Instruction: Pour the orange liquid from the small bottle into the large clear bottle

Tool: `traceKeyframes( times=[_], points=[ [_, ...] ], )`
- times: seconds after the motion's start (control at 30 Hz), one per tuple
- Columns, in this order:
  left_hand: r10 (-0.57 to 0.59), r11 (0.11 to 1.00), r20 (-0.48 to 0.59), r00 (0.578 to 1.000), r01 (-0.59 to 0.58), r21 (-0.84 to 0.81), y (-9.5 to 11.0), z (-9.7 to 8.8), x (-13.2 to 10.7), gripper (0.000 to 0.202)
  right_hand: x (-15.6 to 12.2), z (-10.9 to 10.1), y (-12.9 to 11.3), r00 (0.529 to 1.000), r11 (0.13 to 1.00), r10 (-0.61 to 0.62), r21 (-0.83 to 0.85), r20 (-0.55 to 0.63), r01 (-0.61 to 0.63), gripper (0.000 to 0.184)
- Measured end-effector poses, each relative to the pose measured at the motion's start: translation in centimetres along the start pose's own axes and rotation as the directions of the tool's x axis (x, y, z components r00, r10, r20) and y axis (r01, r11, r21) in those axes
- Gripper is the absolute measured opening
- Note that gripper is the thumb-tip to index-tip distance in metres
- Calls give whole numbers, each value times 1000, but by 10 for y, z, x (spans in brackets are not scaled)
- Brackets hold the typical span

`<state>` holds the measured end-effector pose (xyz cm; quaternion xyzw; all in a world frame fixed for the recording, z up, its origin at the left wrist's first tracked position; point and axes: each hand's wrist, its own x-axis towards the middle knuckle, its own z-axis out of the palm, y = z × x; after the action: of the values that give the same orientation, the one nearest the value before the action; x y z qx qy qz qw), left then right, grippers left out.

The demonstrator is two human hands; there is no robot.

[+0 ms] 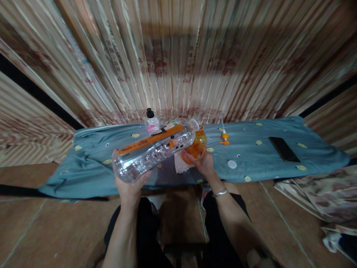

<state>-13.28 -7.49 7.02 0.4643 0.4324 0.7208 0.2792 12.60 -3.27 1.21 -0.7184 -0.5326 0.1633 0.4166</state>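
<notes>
Over the teal cloth (245, 152), the left hand (129, 188) has its fingers curled firmly round the base of the tilted clear bottle (154, 147), whose mouth meets the orange bottle's neck in view. The right hand (205, 162) clasps that orange bottle (198, 144) (its orange pump (224, 138) lies apart). Pouring seems underway, though I cannot tell whether liquid flows; next calls for steady, aligned mouths.

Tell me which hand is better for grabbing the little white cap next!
Probably the right hand: it's nearer the white cap, though it would need to let go of the orange bottle first. The left hand is farther away, holding the large clear bottle.
</notes>
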Motion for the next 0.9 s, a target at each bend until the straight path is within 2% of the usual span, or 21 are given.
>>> traceKeyframes(
  times=[0.1,0.3,0.47,0.6,0.9],
  points=[
    [-12,1000,-1,1000,12,8,-3,-3,0,116,0,-1,-1,1000,1000,4,6,13,-4,65],
    [-44,999,-36,998,44,0,-6,-4,0,119,1,-1,0,1000,999,21,-43,23,-20,70],
    [-28,1000,-45,999,28,-12,3,3,0,103,0,1,3,1000,999,-24,-39,-6,23,71],
    [-36,999,-56,998,37,20,9,7,0,105,2,1,6,999,999,-39,-25,2,39,71],
    [-61,997,-36,997,63,42,6,2,0,88,0,-1,1,1000,998,-3,-57,13,3,75]
  ],
)
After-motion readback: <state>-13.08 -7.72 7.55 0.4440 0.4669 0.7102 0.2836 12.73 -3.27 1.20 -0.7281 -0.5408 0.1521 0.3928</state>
